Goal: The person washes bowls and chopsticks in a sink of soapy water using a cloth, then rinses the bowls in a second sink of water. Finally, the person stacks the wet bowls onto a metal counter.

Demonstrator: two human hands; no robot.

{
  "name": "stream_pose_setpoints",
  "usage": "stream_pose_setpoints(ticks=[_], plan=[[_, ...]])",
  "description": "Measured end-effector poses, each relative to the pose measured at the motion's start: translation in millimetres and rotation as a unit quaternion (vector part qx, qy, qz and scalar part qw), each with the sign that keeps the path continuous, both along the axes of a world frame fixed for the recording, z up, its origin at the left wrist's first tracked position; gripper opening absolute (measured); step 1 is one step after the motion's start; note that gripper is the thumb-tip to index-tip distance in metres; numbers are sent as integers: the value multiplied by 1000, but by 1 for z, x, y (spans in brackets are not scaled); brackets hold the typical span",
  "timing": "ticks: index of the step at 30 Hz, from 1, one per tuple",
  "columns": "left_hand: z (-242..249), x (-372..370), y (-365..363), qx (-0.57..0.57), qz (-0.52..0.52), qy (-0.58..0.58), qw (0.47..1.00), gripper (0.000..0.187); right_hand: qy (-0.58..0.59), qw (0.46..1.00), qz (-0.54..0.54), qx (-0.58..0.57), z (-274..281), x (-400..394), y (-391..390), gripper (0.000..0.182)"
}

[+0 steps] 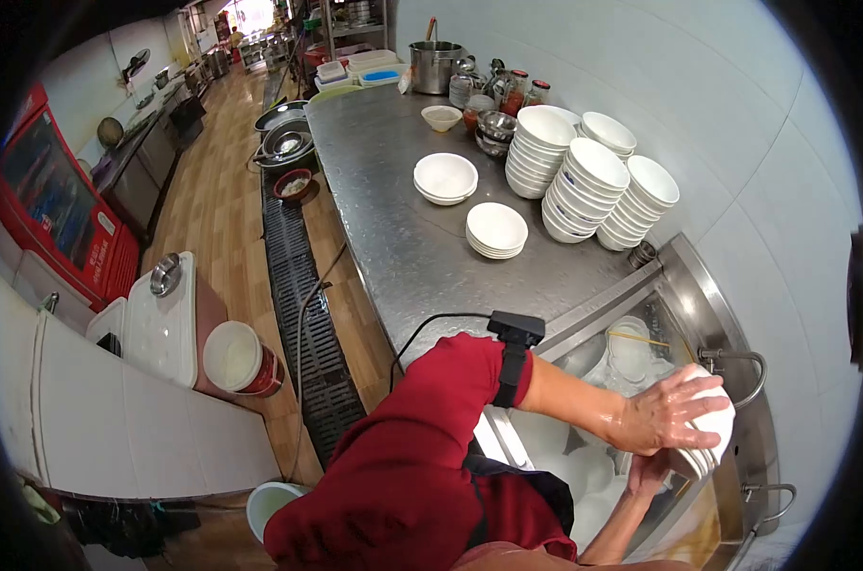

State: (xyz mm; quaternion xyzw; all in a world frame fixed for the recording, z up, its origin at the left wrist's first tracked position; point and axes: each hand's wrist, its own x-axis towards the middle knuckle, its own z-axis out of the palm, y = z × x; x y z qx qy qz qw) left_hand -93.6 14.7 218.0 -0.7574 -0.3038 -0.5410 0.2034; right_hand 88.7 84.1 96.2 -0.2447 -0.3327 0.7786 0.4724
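Over the sink [679, 314], a small stack of white bowls [709, 419] is tilted on its side between my two hands. My left hand [667, 416] is wet, its fingers spread across the outer face and rims of the stack. From below, my right hand [647, 472] grips the same bowls, with its fingers partly hidden behind them. Beneath my forearms, more white dishes [588, 471] lie in the sink. A rounded, pale container [629, 357] sits near the sink's far corner, with a thin wooden stick [641, 337] across it.
Tall stacks of white bowls [598, 164] stand on the steel counter [384, 190] against the wall. Shorter stacks [496, 228] are nearer. Curved taps [750, 357] rise along the sink edge. A drain grate [303, 324] and a lidded bucket [234, 357] are at floor level, left.
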Motion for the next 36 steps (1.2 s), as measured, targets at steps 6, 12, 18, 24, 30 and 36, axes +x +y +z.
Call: stream_pose_setpoints(ticks=[6,12,18,24,30,36], plan=[[22,3,14,74,-29,38,996,33,82,987,43,131,46,-32,-8,47],[22,5,23,118,-23,68,990,29,23,994,-25,103,7,-8,21,45],[-11,-14,32,-103,-8,-102,989,48,-3,993,-51,102,-24,13,23,43],[-51,-47,28,-407,9,-323,854,56,-190,977,-79,60,17,-17,-14,44],[-57,-85,0,-494,11,-452,743,64,-260,959,7,110,35,-58,-10,46],[-71,-127,-26,-527,34,-515,675,66,-308,933,87,166,40,-105,11,44]])
